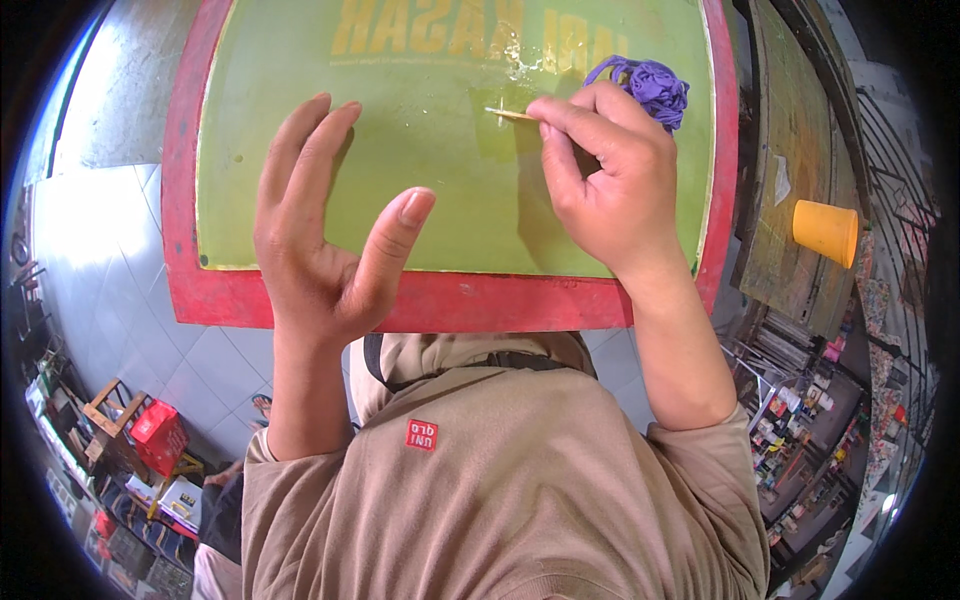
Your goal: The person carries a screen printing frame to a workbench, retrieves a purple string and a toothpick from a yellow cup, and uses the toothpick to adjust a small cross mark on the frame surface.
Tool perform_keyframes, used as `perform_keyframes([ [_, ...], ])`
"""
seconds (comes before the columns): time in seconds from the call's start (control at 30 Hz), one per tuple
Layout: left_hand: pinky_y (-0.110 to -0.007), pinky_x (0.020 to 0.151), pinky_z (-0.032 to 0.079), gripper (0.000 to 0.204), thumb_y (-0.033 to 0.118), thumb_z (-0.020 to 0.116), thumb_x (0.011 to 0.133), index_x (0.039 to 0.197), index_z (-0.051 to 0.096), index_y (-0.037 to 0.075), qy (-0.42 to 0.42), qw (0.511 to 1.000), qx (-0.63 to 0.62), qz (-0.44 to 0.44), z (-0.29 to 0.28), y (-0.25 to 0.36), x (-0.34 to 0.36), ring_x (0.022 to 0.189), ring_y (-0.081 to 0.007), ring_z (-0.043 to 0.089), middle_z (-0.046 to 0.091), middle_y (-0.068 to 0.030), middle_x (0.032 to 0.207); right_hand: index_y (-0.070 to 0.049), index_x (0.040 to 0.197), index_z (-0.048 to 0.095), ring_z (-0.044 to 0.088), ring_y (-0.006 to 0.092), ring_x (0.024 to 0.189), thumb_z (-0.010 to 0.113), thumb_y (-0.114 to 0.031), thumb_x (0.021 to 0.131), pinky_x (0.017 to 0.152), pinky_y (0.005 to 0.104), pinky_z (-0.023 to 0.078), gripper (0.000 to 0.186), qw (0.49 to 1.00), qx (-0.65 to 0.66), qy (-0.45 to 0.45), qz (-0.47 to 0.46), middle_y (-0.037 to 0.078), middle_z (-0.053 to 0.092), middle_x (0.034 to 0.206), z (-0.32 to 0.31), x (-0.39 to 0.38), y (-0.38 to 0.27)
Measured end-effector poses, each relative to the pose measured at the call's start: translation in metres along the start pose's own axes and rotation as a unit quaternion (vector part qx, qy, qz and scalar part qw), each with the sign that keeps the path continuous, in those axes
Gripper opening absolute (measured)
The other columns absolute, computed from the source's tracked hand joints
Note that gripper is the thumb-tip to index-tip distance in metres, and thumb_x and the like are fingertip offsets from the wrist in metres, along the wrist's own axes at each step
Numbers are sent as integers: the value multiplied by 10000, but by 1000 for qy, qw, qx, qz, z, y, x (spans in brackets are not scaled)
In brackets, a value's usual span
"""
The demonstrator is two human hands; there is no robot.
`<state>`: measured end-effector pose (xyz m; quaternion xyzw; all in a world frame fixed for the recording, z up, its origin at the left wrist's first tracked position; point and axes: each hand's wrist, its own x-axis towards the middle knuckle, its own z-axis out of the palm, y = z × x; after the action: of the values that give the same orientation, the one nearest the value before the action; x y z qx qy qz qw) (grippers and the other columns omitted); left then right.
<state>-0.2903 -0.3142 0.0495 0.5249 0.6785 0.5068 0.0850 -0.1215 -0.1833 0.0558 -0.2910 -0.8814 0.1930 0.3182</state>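
Observation:
A screen-printing frame point(450, 300) with red wooden edges and a green coated mesh point(430, 230) lies before me. My right hand point(620, 170) pinches a thin yellowish stick with a pale tip point(512, 113) between thumb and forefinger. The tip is at the mesh, by a small wet-looking patch; whether it touches, I cannot tell. My left hand point(330, 220) is open over the near left corner, fingers stretched and thumb spread, holding nothing. Just beyond my right knuckles sits a crumpled purple cloth point(650, 90), partly hidden by that hand.
Mirrored yellowish lettering point(430, 28) shows across the mesh's far part, with shiny wet spots near it. To the right, a yellow cup point(826, 233) lies on a stained wooden board point(790, 130). Bottles point(790, 420) crowd shelves below it. A red box point(158, 438) stands at lower left.

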Motion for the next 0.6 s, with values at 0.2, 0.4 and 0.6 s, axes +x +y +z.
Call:
perform_keyframes([
  [0.2,-383,851,474,518,241,724,733,1097,570,-95,-2,1000,13,7,-1,1,0,1000,-353,591,534,-286,1147,-85,844,683,543,251,621,646,-9,680,530,355,431,184,1000,-20,-8,15,61,538,708,0,-1,-4],
  [0.4,-382,855,473,523,244,724,734,1098,569,-98,-2,1000,9,4,-1,0,-2,1003,-357,588,533,-289,1146,-74,851,682,552,264,635,633,-22,703,546,357,439,164,1000,5,-14,18,71,547,714,-6,0,-2],
  [0.6,-392,861,473,529,254,720,736,1098,568,-100,-5,1000,17,6,-8,-4,-1,1016,-366,581,528,-295,1152,-60,824,685,557,270,650,612,-32,733,570,354,444,120,999,-22,2,30,95,562,716,-17,15,15],
])
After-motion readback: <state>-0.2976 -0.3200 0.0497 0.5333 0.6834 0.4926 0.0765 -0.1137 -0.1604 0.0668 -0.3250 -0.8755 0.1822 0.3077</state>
